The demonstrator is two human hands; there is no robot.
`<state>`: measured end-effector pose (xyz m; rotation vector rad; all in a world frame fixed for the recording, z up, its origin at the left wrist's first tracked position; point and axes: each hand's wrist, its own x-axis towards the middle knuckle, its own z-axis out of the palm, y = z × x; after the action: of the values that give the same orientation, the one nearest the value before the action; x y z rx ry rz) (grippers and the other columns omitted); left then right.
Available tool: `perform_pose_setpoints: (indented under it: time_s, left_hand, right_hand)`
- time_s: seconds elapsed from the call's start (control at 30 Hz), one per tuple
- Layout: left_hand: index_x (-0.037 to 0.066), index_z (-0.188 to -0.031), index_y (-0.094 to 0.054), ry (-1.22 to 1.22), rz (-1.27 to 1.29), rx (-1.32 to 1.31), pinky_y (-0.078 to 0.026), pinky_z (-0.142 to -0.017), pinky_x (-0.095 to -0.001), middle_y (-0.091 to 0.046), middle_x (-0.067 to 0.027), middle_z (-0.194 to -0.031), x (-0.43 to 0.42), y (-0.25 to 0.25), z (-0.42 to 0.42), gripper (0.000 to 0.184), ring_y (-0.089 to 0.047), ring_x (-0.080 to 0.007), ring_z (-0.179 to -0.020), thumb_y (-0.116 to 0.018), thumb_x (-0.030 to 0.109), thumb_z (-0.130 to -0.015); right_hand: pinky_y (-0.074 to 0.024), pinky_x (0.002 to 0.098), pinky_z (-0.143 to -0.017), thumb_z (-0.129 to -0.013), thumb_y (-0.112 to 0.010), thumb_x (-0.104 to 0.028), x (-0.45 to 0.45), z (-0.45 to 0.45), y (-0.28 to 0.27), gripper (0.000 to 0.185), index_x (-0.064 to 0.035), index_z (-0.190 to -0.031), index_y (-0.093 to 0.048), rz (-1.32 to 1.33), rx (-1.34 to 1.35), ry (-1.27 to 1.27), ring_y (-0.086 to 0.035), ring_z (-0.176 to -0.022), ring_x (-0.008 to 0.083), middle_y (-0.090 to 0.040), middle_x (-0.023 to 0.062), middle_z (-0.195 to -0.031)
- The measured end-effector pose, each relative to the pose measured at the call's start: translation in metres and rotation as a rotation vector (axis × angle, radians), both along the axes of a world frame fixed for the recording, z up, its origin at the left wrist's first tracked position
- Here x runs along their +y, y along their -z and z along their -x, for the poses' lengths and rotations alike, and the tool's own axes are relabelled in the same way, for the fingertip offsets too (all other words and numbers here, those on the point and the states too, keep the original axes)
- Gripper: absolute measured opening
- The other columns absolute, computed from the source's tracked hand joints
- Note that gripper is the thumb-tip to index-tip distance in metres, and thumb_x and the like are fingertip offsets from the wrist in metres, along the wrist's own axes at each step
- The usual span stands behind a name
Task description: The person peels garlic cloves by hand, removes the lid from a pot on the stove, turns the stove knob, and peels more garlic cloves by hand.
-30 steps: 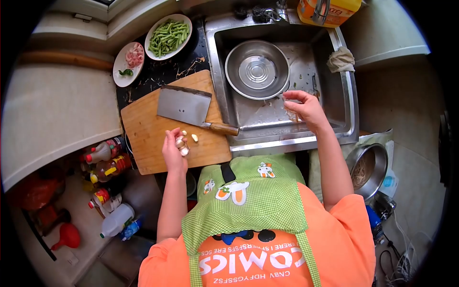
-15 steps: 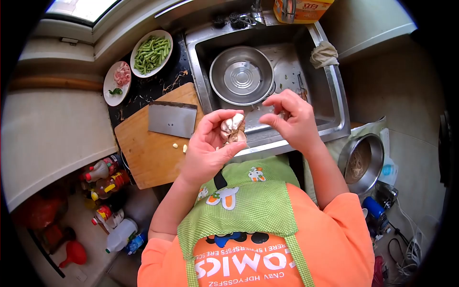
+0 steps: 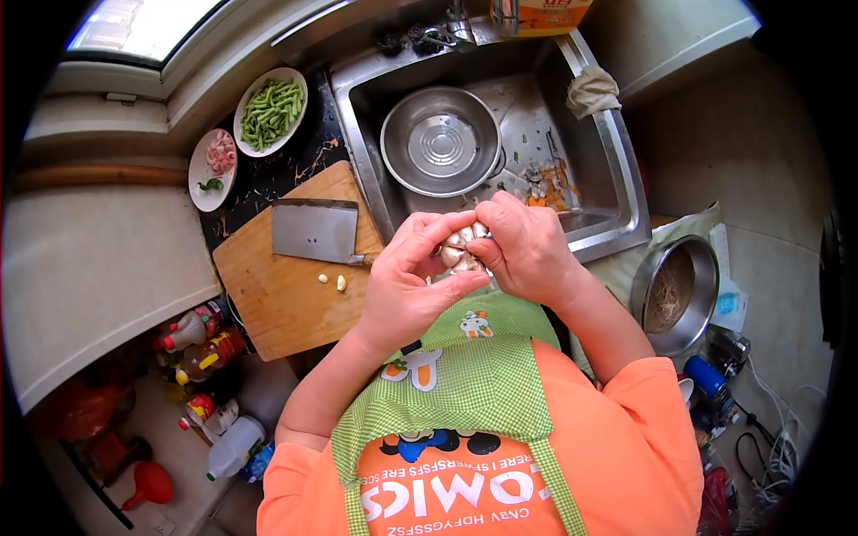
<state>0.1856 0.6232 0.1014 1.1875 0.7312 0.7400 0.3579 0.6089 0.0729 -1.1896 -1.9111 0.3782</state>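
A garlic bulb (image 3: 458,255) with its cloves partly exposed sits between my hands, in front of the sink. My left hand (image 3: 413,272) wraps its fingers and thumb around the bulb from the left. From the other side my right hand (image 3: 529,250) pinches the bulb, its thumb pressed against a clove. Two peeled garlic cloves (image 3: 340,282) lie on the wooden cutting board (image 3: 268,308) to the left. A cleaver (image 3: 313,230) rests flat at the back of that board.
The steel sink (image 3: 626,188) holds a metal basin (image 3: 441,143) and some peelings (image 3: 547,185). At the back left stand a plate of cut green beans (image 3: 271,114) and a plate of sliced meat (image 3: 221,154). A bowl of noodle-like strands (image 3: 668,299) sits at right.
My right hand has come down and left from over the sink's edge to grip the garlic bulb. My left hand still holds it. The view has shifted slightly.
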Motion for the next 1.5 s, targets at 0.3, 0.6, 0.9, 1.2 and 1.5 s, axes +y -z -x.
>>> perform_pose_setpoints:
  time_s: [0.3,0.6,0.9,1.2,1.5]
  left_hand:
    - [-0.001,-0.120,-0.050,-0.127,0.007,-0.105,-0.044,-0.085,-0.0241,-0.046,-0.0063,-0.112,-0.007,0.009,-0.008,0.045,-0.049,-0.0119,-0.103,-0.062,-0.008,-0.077]
    - [0.002,-0.113,-0.050,-0.166,0.206,-0.054,-0.044,-0.073,-0.0227,-0.051,-0.0020,-0.092,-0.001,0.005,0.001,0.040,-0.052,-0.0098,-0.082,-0.061,-0.009,-0.075]
    - [0.002,-0.107,-0.063,-0.181,-0.624,0.165,-0.049,-0.064,-0.0222,-0.060,-0.0120,-0.107,0.006,0.002,-0.016,0.035,-0.061,-0.0135,-0.080,-0.068,-0.005,-0.073]
    - [0.001,-0.105,-0.063,-0.226,-0.743,0.182,-0.050,-0.065,-0.0244,-0.063,-0.0126,-0.101,0.010,-0.003,-0.013,0.033,-0.061,-0.0174,-0.080,-0.069,-0.004,-0.073]
    - [0.006,-0.100,-0.066,-0.162,-1.130,0.355,-0.045,-0.056,-0.0244,-0.062,-0.0079,-0.097,0.022,-0.010,-0.009,0.039,-0.055,-0.0176,-0.069,-0.072,-0.001,-0.062]
  right_hand:
    - [-0.0395,0.0321,-0.041,-0.090,-0.052,-0.018,0.002,0.011,0.009,0.016,-0.0027,-0.087,-0.049,0.012,0.280,0.118,-0.051,-0.050,0.0221,-0.049,0.0083,-0.067]
    - [-0.0205,0.0174,-0.038,-0.095,-0.041,-0.039,-0.005,-0.007,-0.022,0.040,-0.0029,-0.082,-0.054,1.171,1.467,-0.128,-0.026,-0.043,0.0037,-0.037,-0.0023,-0.058]
    - [-0.0240,0.0170,-0.042,-0.095,-0.043,-0.039,-0.013,0.004,-0.034,0.038,-0.0069,-0.083,-0.060,1.099,1.174,-0.052,-0.032,-0.050,0.0000,-0.044,-0.0071,-0.062]
    - [-0.0409,0.0159,-0.057,-0.081,-0.068,-0.009,-0.017,-0.009,-0.046,0.014,0.0016,-0.089,-0.064,0.744,0.960,0.001,-0.051,-0.064,0.0016,-0.059,-0.0016,-0.073]
    - [-0.0485,0.0185,-0.066,-0.080,-0.067,-0.005,-0.014,-0.020,-0.048,0.016,0.0035,-0.093,-0.066,0.940,1.067,-0.074,-0.060,-0.074,0.0070,-0.066,0.0070,-0.084]
